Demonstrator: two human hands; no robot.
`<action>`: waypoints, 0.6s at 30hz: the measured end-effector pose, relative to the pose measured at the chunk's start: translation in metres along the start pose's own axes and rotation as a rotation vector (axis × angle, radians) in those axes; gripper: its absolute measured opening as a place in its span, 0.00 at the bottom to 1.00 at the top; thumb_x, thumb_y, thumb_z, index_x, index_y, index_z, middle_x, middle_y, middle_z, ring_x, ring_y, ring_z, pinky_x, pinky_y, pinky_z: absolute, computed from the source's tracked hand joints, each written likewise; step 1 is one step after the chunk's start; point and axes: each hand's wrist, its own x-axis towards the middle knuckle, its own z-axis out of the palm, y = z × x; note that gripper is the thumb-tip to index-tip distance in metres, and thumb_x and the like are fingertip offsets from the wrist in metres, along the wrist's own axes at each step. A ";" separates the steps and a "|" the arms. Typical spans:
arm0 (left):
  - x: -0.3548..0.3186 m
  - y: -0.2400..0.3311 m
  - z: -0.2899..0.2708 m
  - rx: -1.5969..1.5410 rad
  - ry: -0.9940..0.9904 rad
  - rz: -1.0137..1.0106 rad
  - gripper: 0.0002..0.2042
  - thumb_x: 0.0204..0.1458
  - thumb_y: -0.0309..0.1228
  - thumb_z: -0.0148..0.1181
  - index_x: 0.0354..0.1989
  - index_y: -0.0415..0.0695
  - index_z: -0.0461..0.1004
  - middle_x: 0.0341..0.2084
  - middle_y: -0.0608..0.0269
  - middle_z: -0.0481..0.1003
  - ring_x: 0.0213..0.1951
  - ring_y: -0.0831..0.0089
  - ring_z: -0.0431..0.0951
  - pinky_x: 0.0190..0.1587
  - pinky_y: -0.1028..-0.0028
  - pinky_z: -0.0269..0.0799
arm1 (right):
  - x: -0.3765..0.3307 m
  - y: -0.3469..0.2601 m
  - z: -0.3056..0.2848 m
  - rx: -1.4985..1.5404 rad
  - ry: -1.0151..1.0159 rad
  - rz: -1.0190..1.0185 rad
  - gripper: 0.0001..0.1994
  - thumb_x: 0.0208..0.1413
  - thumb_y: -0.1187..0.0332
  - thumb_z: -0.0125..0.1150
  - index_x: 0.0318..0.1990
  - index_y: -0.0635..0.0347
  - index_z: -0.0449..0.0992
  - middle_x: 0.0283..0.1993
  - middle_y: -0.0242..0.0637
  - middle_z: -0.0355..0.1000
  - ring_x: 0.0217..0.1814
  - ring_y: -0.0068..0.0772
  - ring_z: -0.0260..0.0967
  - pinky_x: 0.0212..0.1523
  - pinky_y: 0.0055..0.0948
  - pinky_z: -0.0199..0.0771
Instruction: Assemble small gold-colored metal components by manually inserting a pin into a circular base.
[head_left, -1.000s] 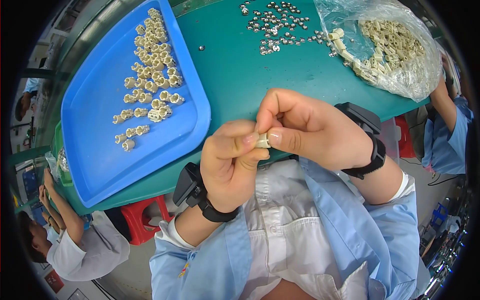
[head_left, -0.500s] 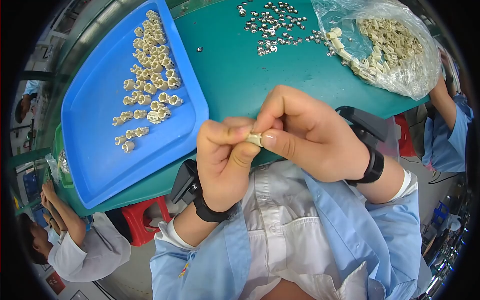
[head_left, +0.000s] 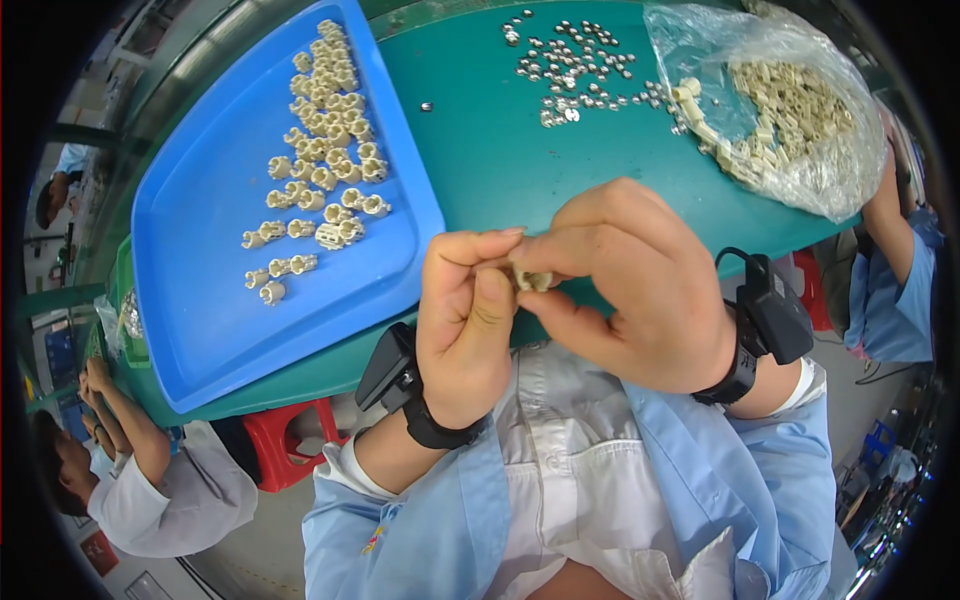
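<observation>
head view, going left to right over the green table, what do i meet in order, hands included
Blue tray → left hand → small cream part at the fingertips → right hand → clear plastic bag.

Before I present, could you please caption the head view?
Left hand and right hand meet at a cream part beside a blue tray.

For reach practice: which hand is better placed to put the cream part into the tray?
Likely the left hand, at the cream plastic part and nearer the blue tray than the right hand.
</observation>
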 end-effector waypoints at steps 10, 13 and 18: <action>-0.007 -0.004 0.000 0.023 -0.041 -0.013 0.10 0.57 0.27 0.41 0.45 0.39 0.57 0.36 0.60 0.66 0.41 0.76 0.67 0.45 0.76 0.62 | 0.066 0.002 -0.004 -0.071 -0.026 0.060 0.10 0.37 0.80 0.58 0.31 0.63 0.70 0.29 0.38 0.67 0.30 0.34 0.65 0.29 0.25 0.65; -0.012 -0.003 0.001 -0.036 -0.082 -0.072 0.09 0.56 0.26 0.42 0.44 0.39 0.58 0.36 0.59 0.67 0.41 0.76 0.67 0.45 0.77 0.62 | 0.094 0.003 0.008 -0.044 -0.078 0.034 0.09 0.39 0.78 0.58 0.31 0.62 0.70 0.29 0.37 0.67 0.30 0.33 0.65 0.29 0.26 0.65; -0.009 -0.007 -0.001 0.000 -0.096 -0.027 0.09 0.55 0.25 0.43 0.44 0.39 0.58 0.35 0.61 0.67 0.40 0.78 0.67 0.44 0.78 0.62 | 0.135 0.016 0.045 -0.017 -0.203 -0.039 0.08 0.41 0.76 0.57 0.32 0.61 0.70 0.30 0.34 0.68 0.29 0.27 0.65 0.30 0.25 0.64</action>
